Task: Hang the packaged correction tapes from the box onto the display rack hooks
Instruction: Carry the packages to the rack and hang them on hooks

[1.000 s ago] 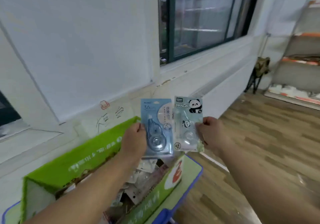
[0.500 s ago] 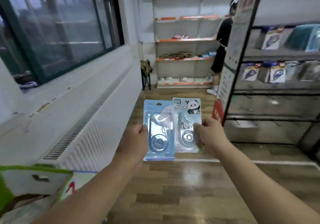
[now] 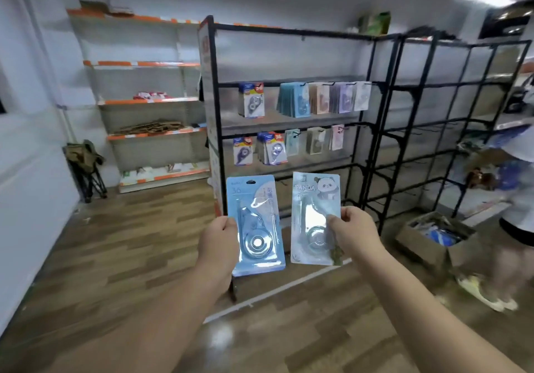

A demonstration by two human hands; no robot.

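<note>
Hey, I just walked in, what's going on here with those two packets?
A person stands facing a black display rack, holding up two packaged correction tapes. The left hand grips a blue pack by its side edge; the right hand pinches a panda pack. Neither is on a hook yet. Other packs hang on two rows of the rack. A cardboard box sits on the floor to the right, near a second person.
</note>
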